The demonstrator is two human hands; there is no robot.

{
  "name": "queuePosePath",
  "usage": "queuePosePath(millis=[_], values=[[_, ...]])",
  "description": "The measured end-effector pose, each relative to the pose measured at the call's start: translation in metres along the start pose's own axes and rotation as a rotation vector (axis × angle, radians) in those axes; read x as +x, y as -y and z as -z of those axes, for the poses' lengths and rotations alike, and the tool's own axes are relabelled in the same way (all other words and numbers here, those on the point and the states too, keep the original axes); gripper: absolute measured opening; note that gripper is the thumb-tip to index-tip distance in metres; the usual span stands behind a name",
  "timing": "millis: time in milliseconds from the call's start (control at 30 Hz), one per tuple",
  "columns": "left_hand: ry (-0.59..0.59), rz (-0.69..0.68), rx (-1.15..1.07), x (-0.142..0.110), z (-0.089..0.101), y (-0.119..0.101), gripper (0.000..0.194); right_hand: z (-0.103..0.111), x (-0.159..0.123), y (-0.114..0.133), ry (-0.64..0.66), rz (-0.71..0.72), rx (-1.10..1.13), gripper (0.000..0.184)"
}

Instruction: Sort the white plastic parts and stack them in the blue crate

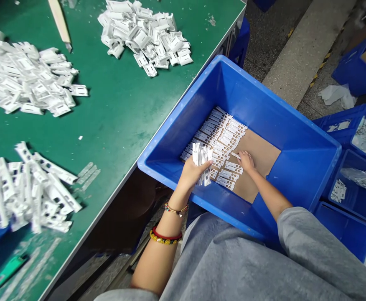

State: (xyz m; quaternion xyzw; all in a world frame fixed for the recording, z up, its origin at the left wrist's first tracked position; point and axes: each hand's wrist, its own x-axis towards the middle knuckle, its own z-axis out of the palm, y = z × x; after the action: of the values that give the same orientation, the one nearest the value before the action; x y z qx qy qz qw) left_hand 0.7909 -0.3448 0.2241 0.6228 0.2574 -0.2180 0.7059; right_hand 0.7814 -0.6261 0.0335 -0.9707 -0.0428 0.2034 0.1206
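I see by one head camera only, it looks forward and down, close above the blue bin (296,179)

The green surface (123,104) serves as the reference; positions are read from its centre. White plastic parts lie in three loose piles: one (143,37) at 12 o'clock, one (26,77) at 9 o'clock, one (29,192) at 8 o'clock. A wooden-handled blade (59,23) lies at 11 o'clock. Grey strips (87,175) lie at 7 o'clock, touching the 8 o'clock pile. A teal strip (4,271) lies at the lower-left edge.

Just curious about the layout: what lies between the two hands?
In the head view, rows of flat white strips lie between the left hand and right hand, on brown cardboard in a blue plastic crate.
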Motion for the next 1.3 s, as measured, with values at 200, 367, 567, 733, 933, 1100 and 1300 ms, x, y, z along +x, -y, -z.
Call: queuePosePath(millis=[200, 367, 567, 733, 933, 1100, 1300], values=[[-0.005, -0.021, 0.012, 0.000, -0.001, 0.000, 0.046, 0.006, 0.001, -0.005, 0.023, 0.022, 0.037, 0.021], [-0.011, -0.027, -0.008, 0.000, -0.001, 0.001, 0.045, 0.008, 0.002, -0.007, 0.056, 0.017, 0.113, 0.014], [-0.026, -0.029, 0.013, 0.003, 0.001, 0.003, 0.045, 0.015, 0.001, -0.002, -0.001, -0.040, 0.246, 0.008], [-0.032, -0.041, 0.035, 0.002, 0.001, 0.003, 0.041, 0.040, -0.004, 0.036, -0.096, -0.047, 0.425, 0.017], [-0.024, -0.093, 0.152, 0.001, 0.000, 0.000, 0.034, 0.091, -0.016, 0.127, -0.089, 0.205, 1.108, 0.034], [-0.012, -0.147, 0.025, -0.002, -0.003, -0.005, 0.032, 0.109, -0.028, 0.157, -0.099, 0.039, 1.489, 0.036], [-0.069, -0.135, -0.197, -0.007, -0.007, -0.010, 0.037, 0.099, -0.020, 0.089, -0.342, -0.061, 1.483, 0.035]])
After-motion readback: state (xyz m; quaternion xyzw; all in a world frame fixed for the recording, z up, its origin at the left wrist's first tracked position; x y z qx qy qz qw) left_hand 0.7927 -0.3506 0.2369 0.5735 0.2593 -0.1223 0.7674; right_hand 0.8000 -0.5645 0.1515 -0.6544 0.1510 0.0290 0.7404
